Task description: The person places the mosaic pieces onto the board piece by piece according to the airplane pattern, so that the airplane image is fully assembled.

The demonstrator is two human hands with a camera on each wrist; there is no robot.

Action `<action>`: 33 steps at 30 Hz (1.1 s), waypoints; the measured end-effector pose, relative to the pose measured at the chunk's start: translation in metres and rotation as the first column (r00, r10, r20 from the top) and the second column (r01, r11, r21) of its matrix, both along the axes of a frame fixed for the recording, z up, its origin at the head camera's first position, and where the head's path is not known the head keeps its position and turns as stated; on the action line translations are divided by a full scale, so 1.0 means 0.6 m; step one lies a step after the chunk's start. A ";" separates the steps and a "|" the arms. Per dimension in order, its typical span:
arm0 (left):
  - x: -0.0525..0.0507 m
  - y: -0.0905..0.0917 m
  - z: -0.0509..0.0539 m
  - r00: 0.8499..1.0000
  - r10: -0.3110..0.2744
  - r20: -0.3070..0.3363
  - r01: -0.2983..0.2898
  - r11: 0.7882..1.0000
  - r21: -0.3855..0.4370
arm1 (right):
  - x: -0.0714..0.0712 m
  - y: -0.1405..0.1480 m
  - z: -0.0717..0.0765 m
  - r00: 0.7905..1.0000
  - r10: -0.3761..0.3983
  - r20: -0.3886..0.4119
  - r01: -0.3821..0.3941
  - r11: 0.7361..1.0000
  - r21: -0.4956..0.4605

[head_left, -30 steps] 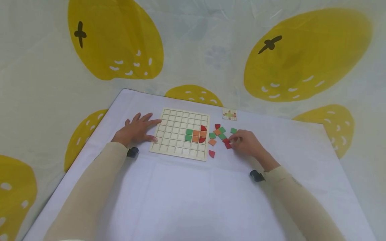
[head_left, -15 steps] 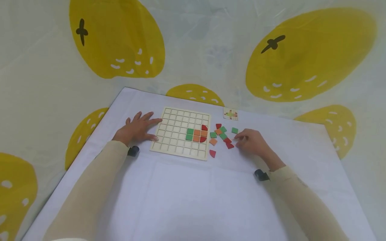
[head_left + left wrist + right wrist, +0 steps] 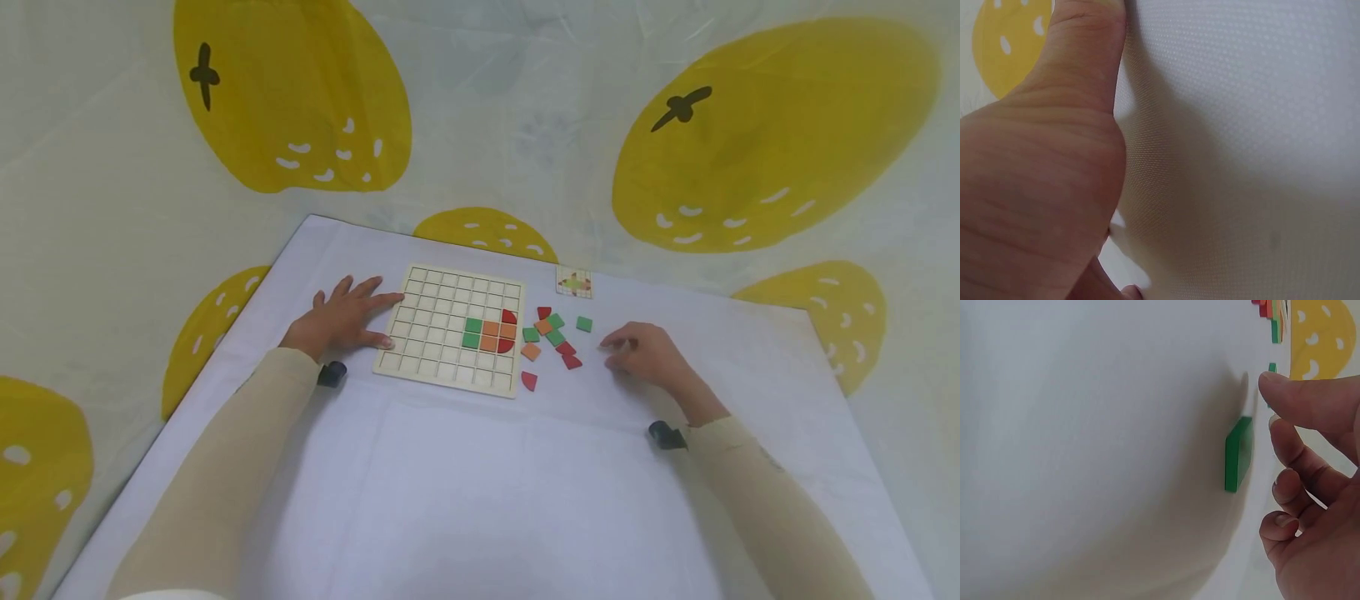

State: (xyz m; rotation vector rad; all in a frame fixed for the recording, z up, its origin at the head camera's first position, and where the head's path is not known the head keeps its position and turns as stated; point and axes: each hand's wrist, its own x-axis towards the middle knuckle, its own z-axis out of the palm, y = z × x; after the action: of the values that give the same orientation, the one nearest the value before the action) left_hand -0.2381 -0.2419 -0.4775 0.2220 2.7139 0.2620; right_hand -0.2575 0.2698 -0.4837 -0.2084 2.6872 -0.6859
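Observation:
A pale gridded board [image 3: 420, 342] lies on the white table, with several green, orange and red tiles set in the cells at its right side. My left hand [image 3: 330, 323] is spread flat, index finger and thumb touching the board's left edge. Loose tiles, among them an orange tile [image 3: 531, 352], a red quarter-round [image 3: 529, 382] and a green tile [image 3: 584, 323], lie right of the board. Farther right, my right hand [image 3: 645, 354] hovers with loosely bent fingers, thumb and index apart, holding nothing. Below it in the right wrist view is a green tile [image 3: 1238, 455], hidden in the head view.
A small pattern card [image 3: 573, 282] lies at the table's back edge, behind the loose tiles. Behind the white table [image 3: 465, 500] hangs a cloth with a yellow fruit print [image 3: 292, 100].
My right hand has drawn away to the right from the red tiles, leaving them uncovered on the table. The left hand stays at the board's edge, and the tiles on the board look unchanged.

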 end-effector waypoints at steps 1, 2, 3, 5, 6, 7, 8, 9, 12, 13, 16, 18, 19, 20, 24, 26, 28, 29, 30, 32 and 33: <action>0.000 0.000 0.000 1.000 0.003 -0.001 -0.003 1.000 0.001 | 0.000 0.004 0.000 1.000 -0.001 0.002 0.001 1.000 -0.001; 0.001 0.000 0.001 1.000 0.002 -0.002 -0.002 1.000 0.003 | 0.000 0.007 0.000 1.000 -0.001 0.003 0.001 1.000 -0.002; 0.001 0.000 0.000 1.000 0.001 -0.004 -0.001 1.000 0.003 | 0.000 0.011 -0.001 1.000 0.001 0.002 -0.001 1.000 0.000; 0.001 0.001 0.000 1.000 0.000 -0.003 0.000 1.000 -0.002 | -0.001 0.018 -0.003 1.000 0.009 -0.004 -0.009 1.000 0.002; 0.000 0.001 0.000 1.000 0.000 -0.001 0.000 1.000 -0.004 | -0.002 0.021 -0.004 1.000 0.010 -0.008 -0.010 1.000 0.002; 0.000 0.001 -0.001 1.000 0.000 0.002 0.000 1.000 -0.006 | -0.002 0.024 -0.004 1.000 0.012 -0.009 -0.012 1.000 0.001; -0.001 0.001 -0.001 1.000 -0.001 0.004 0.001 1.000 -0.006 | -0.002 0.026 -0.005 1.000 0.011 -0.008 -0.011 1.000 0.000; -0.001 0.001 -0.002 1.000 0.000 0.007 0.000 1.000 -0.006 | -0.002 0.028 -0.005 1.000 0.012 -0.009 -0.012 1.000 0.001; -0.002 0.003 -0.003 1.000 0.004 0.011 -0.004 1.000 -0.010 | -0.003 0.034 -0.006 1.000 0.013 -0.009 -0.013 1.000 0.000; -0.002 0.004 -0.003 1.000 0.005 0.011 -0.005 1.000 -0.011 | -0.004 0.035 -0.007 1.000 0.015 -0.011 -0.015 1.000 0.002; -0.002 0.005 -0.003 1.000 0.012 0.005 -0.012 1.000 -0.020 | -0.005 0.040 -0.008 1.000 0.021 -0.017 -0.021 1.000 0.005; -0.001 0.004 -0.003 1.000 0.016 0.003 -0.016 1.000 -0.023 | -0.005 0.043 -0.008 0.999 0.024 -0.021 -0.024 1.000 0.004; -0.001 0.004 -0.004 1.000 0.016 0.003 -0.016 1.000 -0.025 | -0.005 0.046 -0.008 0.999 0.028 -0.025 -0.028 1.000 0.003; -0.002 0.004 -0.005 1.000 0.014 0.004 -0.014 1.000 -0.024 | -0.005 0.049 -0.008 0.999 0.036 -0.029 -0.036 0.999 0.001; -0.004 0.004 -0.007 1.000 0.015 0.009 -0.015 1.000 -0.028 | -0.006 0.067 -0.009 0.998 0.057 -0.018 -0.058 0.998 -0.005; -0.004 0.004 -0.007 1.000 0.016 0.012 -0.016 0.999 -0.030 | -0.007 0.077 -0.010 0.997 0.075 -0.001 -0.075 0.997 -0.016; -0.003 0.005 -0.006 1.000 0.018 0.011 -0.018 0.999 -0.034 | -0.009 0.086 -0.011 0.997 0.079 0.024 -0.078 0.997 -0.024; -0.003 0.005 -0.006 1.000 0.018 0.010 -0.018 0.999 -0.034 | -0.009 0.089 -0.011 0.996 0.088 0.030 -0.087 0.996 -0.031; -0.003 0.004 -0.006 1.000 0.019 0.010 -0.018 0.999 -0.034 | -0.009 0.091 -0.011 0.994 0.101 0.035 -0.100 0.994 -0.039; -0.003 0.004 -0.006 1.000 0.021 0.008 -0.020 0.999 -0.031 | -0.010 0.094 -0.012 0.993 0.107 0.043 -0.105 0.993 -0.048; -0.003 0.003 -0.007 1.000 0.020 0.007 -0.020 0.999 -0.030 | -0.011 0.095 -0.013 0.993 0.105 0.046 -0.103 0.994 -0.048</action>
State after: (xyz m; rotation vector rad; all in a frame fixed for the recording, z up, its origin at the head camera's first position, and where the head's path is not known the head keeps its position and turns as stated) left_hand -0.2396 -0.2401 -0.4817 0.1844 2.7117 0.2271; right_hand -0.2640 0.3266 -0.4913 -0.3369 2.5963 -0.7110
